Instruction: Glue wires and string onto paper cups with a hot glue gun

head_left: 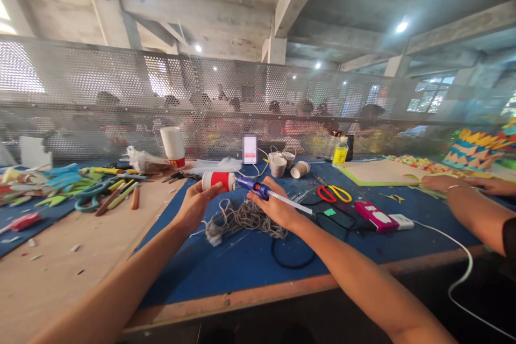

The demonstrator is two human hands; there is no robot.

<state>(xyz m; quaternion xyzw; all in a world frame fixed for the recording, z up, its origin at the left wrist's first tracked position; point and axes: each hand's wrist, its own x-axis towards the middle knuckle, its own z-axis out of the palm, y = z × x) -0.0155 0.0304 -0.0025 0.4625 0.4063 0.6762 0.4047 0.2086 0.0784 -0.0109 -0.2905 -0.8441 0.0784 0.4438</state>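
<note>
My left hand (192,205) is closed round a red and white paper cup (221,180), which lies on its side in the air. In my right hand (274,205) is a blue hot glue gun (253,187), its nozzle at the right end of the cup. A white glue stick (292,202) sticks out of the back of the gun. Whether the nozzle touches the cup I cannot tell. Below both hands a tangled heap of grey-brown cord (252,217) rests on the blue table mat (226,274).
Twine-wrapped cups (278,165) stand behind my hands, near a phone (249,149). Stacked paper cups (173,145) are at back left, tools (91,195) at left. Scissors (334,193), a yellow bottle (341,151) and a magenta power strip (374,216) lie rightward. Another person's arm (475,204) reaches in.
</note>
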